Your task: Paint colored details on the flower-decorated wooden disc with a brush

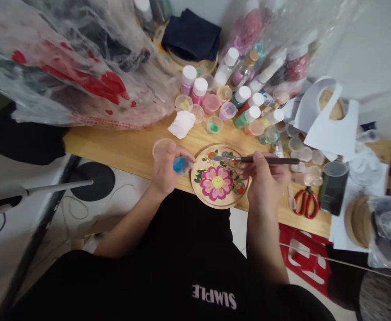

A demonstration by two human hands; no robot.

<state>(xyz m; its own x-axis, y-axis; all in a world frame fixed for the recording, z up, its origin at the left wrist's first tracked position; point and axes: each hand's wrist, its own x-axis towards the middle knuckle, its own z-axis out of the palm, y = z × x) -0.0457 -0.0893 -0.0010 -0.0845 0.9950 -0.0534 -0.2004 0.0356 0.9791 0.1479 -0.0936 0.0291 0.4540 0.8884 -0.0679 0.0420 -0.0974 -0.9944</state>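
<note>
My left hand (165, 169) is closed on a small clear plastic cup of blue paint (181, 166), held by the left rim of a round wooden plaque (200, 192). The plaque bears a pink flower (216, 183) with a yellow centre, green leaves and orange-red blooms. My right hand (265, 178) grips a dark-handled palette knife (271, 160). Its thin metal blade points left over the top of the plaque, with blue paint at the tip. Whether the tip touches the surface, I cannot tell.
Behind the plaque stand several paint bottles (199, 89) and open cups (214, 125), with a crumpled tissue (182, 124). Red-handled scissors (305, 203) and a phone (334, 187) lie at right. A large plastic bag (91, 84) covers the back left.
</note>
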